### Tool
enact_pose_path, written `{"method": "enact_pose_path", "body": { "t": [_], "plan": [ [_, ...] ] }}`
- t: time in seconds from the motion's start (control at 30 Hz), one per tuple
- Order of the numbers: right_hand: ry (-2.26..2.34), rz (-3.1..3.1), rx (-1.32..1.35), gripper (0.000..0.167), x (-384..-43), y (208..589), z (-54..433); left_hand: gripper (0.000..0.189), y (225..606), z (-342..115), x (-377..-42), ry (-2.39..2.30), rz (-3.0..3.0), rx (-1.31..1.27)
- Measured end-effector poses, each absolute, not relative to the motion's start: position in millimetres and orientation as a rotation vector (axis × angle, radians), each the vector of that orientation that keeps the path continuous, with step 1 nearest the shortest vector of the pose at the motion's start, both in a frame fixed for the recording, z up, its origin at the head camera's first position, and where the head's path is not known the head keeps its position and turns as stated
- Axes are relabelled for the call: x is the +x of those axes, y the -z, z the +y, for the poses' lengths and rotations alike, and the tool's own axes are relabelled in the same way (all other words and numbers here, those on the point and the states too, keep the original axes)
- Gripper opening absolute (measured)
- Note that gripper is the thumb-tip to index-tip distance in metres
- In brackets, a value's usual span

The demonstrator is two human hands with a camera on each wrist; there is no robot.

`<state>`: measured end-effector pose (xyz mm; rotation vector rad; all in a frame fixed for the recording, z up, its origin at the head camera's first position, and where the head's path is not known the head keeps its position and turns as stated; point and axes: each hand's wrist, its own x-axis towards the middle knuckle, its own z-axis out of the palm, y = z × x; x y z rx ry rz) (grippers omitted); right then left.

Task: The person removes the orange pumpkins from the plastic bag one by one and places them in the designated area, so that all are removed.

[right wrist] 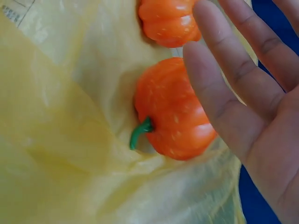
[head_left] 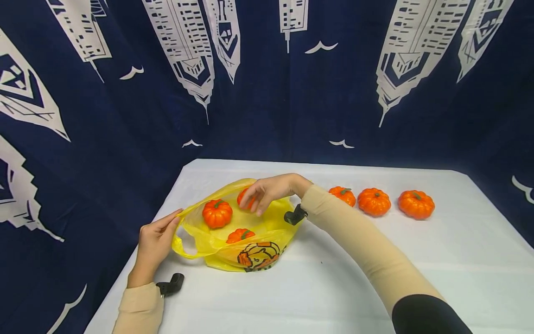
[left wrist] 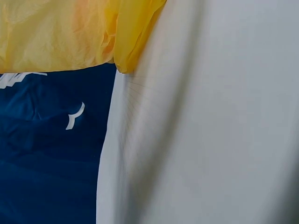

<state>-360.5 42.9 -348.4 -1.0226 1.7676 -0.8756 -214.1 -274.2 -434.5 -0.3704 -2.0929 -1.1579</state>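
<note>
Right hand (head_left: 273, 189) relaxed, its fingers extended and gripping nothing, hovers over the yellow plastic bag (head_left: 271, 222), close to the rear pumpkin (head_left: 243, 193); whether a fingertip touches it, I cannot tell. The left hand (head_left: 154, 243) pinches the bag's rim between thumb and fingers, drawing the mouth wide on that side. Also inside the bag lie the left pumpkin (head_left: 217, 213) and the front pumpkin (head_left: 235, 235), the latter partly covered by the bag's near wall. Done well, this step probably calls for the left hand to hold its edge taut and raised, since the thin film looks likely to sag inward, while the right hand passes high over the rim without snagging it. Handling one pumpkin at a time, gently, should keep the others from rolling and the bag from collapsing. Outside, to the right, a near pumpkin (head_left: 342, 195), a middle pumpkin (head_left: 374, 202) and a far pumpkin (head_left: 416, 204) sit in a row on the tabletop (head_left: 325, 287), the first partly behind the right arm (head_left: 359, 241). White cloth covers that surface. Around it hangs a dark blue curtain (head_left: 267, 116), printed with pale upside-down towers and simple bird shapes.
</note>
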Motion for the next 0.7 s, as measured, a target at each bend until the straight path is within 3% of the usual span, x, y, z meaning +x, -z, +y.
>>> {"method": "enact_pose_path", "body": {
  "t": [0.7],
  "plan": [
    [0.738,1.736,-1.012,0.056,-359,375,18,0.025,434,-274,-214,1.156,-2.087,-0.389]
  ]
}}
